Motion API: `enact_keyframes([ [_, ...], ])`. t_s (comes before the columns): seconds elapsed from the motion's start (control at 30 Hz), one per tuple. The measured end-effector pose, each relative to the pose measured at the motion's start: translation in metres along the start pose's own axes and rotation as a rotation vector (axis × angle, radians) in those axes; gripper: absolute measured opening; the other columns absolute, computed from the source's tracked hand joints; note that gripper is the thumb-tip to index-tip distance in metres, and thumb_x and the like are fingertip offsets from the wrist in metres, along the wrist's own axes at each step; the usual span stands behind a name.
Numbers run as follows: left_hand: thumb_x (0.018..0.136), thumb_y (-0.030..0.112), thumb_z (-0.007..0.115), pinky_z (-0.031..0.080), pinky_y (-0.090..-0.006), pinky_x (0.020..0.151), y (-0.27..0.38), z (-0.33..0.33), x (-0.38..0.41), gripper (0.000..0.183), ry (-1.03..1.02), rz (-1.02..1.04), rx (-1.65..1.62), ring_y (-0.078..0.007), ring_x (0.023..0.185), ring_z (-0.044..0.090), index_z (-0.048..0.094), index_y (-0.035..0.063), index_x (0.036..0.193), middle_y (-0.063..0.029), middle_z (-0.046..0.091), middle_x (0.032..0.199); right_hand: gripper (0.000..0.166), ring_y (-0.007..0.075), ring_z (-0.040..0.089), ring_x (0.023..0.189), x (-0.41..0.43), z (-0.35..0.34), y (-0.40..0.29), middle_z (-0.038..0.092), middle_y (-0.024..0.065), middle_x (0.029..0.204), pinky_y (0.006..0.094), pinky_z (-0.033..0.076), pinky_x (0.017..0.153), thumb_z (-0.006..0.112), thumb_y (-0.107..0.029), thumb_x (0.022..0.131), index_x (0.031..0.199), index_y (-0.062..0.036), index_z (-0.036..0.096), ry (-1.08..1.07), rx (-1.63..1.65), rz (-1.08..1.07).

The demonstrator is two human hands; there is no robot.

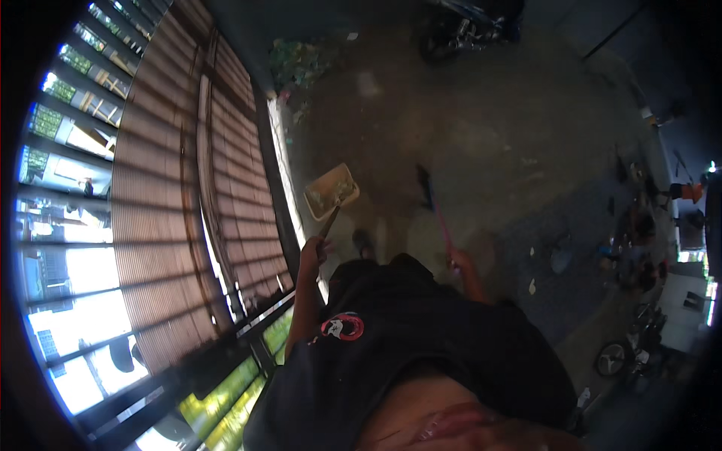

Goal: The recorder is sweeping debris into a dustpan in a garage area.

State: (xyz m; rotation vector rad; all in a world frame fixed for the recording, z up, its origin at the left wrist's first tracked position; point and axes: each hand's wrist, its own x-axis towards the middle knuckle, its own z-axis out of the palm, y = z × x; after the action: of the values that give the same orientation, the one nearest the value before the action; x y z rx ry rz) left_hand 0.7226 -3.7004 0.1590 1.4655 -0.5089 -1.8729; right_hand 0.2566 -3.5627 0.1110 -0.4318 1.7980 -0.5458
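Note:
My left hand (313, 252) grips the handle of a pale yellowish dustpan (320, 181). The pan is held out ahead of me beside the slatted wall, with some light debris lying in it; whether it touches the floor I cannot tell. In my right hand (463, 264) is the thin pink handle of a broom (441, 220). Its dark, blurred head (426, 183) points away from me, to the right of the dustpan. Between the two tools shows the concrete floor (389, 152).
Brownish corrugated panels behind bars (158, 186) line the left side. A motorcycle (471, 28) stands at the far end, with a heap of leaves (302, 59) left of it. To the right are a dark mat (558, 270), jumbled items (637, 231) and another wheeled vehicle (615, 358).

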Motion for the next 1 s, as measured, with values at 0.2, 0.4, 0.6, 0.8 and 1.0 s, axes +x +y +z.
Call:
enact_keyframes([
  [0.2, 0.089, 0.032, 0.042, 0.039, -0.0263, 0.054, 0.100, 0.022, 0.100, 0.029, 0.014, -0.038, 0.117, -0.0213, 0.079, 0.064, 0.049, 0.0080, 0.104, -0.0116, 0.060, 0.100, 0.033, 0.0209, 0.052, 0.046, 0.029, -0.014, -0.064, 0.055, 0.0104, 0.060, 0.0350, 0.038, 0.044, 0.053, -0.029, 0.085, 0.063, -0.0052, 0.054, -0.082, 0.103, 0.263],
  [0.4, 0.089, 0.033, 0.042, 0.040, -0.0285, 0.058, 0.182, 0.061, 0.225, 0.037, 0.043, -0.159, 0.026, -0.0198, 0.079, 0.063, 0.047, 0.0067, 0.116, -0.0104, 0.059, 0.100, 0.020, 0.0221, 0.060, 0.067, 0.153, -0.052, 0.049, 0.060, 0.0096, 0.074, 0.0377, 0.047, 0.062, 0.059, -0.023, 0.084, 0.088, -0.0034, 0.060, 0.136, -0.570, -0.058],
  [0.6, 0.090, 0.032, 0.040, 0.040, -0.0278, 0.053, 0.280, 0.104, 0.328, 0.033, 0.061, -0.087, 0.040, -0.0189, 0.078, 0.063, 0.052, 0.0063, 0.108, -0.0100, 0.060, 0.094, 0.022, 0.0217, 0.054, 0.068, 0.258, -0.022, -0.155, 0.057, 0.0111, 0.074, 0.0346, 0.043, 0.061, 0.054, -0.021, 0.087, 0.079, -0.0016, 0.059, 0.072, -0.915, 0.601],
  [0.8, 0.088, 0.030, 0.042, 0.040, -0.0252, 0.051, 0.381, 0.123, 0.429, 0.027, 0.147, 0.016, -0.011, -0.0176, 0.066, 0.063, 0.053, 0.0090, 0.099, -0.0113, 0.064, 0.089, 0.021, 0.0197, 0.051, 0.063, 0.333, -0.060, -0.314, 0.054, 0.0098, 0.070, 0.0347, 0.041, 0.058, 0.054, -0.021, 0.088, 0.080, -0.0027, 0.060, -0.251, -1.092, 0.731],
  [1.0, 0.088, 0.037, 0.037, 0.037, -0.0250, 0.050, 0.571, 0.167, 0.518, 0.027, 0.085, 0.095, -0.103, -0.0155, 0.062, 0.063, 0.051, 0.0148, 0.085, -0.0097, 0.067, 0.080, 0.022, 0.0170, 0.048, 0.054, 0.346, -0.083, -0.503, 0.051, 0.0074, 0.063, 0.0357, 0.038, 0.053, 0.052, -0.022, 0.089, 0.079, -0.0042, 0.061, -0.242, -1.064, 0.739],
])
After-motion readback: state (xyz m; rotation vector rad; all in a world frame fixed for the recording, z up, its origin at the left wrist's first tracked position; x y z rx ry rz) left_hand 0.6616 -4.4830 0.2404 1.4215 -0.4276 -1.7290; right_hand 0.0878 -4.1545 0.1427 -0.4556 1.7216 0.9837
